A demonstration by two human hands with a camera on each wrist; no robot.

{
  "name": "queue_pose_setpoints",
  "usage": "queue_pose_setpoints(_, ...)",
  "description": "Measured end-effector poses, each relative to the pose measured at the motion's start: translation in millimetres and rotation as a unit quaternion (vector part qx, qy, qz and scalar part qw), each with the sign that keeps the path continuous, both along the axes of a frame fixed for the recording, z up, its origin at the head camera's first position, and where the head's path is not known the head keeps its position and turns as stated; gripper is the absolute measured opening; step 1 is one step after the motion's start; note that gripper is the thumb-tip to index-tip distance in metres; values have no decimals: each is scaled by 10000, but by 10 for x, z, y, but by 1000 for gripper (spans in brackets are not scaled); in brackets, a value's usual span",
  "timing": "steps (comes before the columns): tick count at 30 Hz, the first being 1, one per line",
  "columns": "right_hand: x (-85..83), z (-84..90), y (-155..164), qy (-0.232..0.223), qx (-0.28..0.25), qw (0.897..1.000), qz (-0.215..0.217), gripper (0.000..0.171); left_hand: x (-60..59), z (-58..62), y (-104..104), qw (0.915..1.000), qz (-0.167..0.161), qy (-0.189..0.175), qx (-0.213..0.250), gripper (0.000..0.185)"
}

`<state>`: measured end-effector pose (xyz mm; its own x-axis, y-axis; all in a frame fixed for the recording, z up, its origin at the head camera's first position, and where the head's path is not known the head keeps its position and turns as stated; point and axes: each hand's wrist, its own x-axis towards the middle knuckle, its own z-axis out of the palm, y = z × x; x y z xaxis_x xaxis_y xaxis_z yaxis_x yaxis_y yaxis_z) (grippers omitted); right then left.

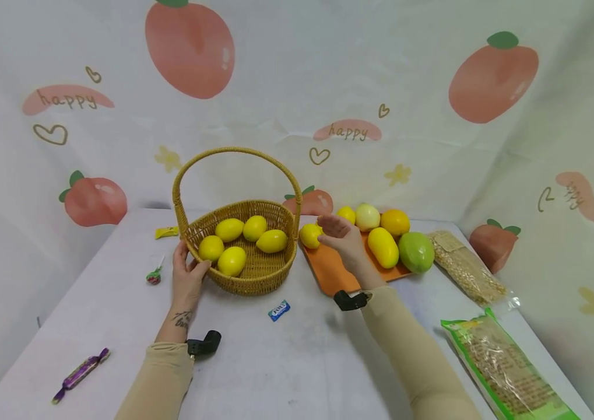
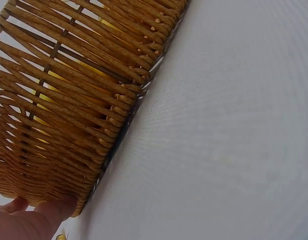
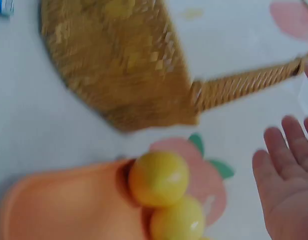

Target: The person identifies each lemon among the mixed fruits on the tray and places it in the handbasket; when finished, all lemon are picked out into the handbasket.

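Loading appears midway: my left hand point(image 1: 187, 281) pinches the tan woven-wicker basket point(image 1: 255, 286); my empty right hand point(image 1: 348, 246), fingers straight, probably needs to grasp the round yellow fruit point(image 1: 310, 235) next.

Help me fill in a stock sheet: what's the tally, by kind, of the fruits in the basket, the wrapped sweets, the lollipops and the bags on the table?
Yellow fruits in the basket: 5
Wrapped sweets, lollipop aside: 3
Lollipop: 1
Bags: 2
Total: 11
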<state>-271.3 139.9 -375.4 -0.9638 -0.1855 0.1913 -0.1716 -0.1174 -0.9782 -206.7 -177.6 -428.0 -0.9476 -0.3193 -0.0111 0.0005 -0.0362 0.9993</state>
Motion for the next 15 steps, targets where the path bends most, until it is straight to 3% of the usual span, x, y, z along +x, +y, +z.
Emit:
queue_pose_setpoints(6, -252, -193, -78, -410, 117, 9965, -725, 46, 10, -7, -12, 10000, -53, -1, -36, 79)
queue_pose_setpoints(15, -521, -407, -295, -426, 892, 9896, -1047, 51, -3, -10, -19, 10000, -69, -58, 41, 79)
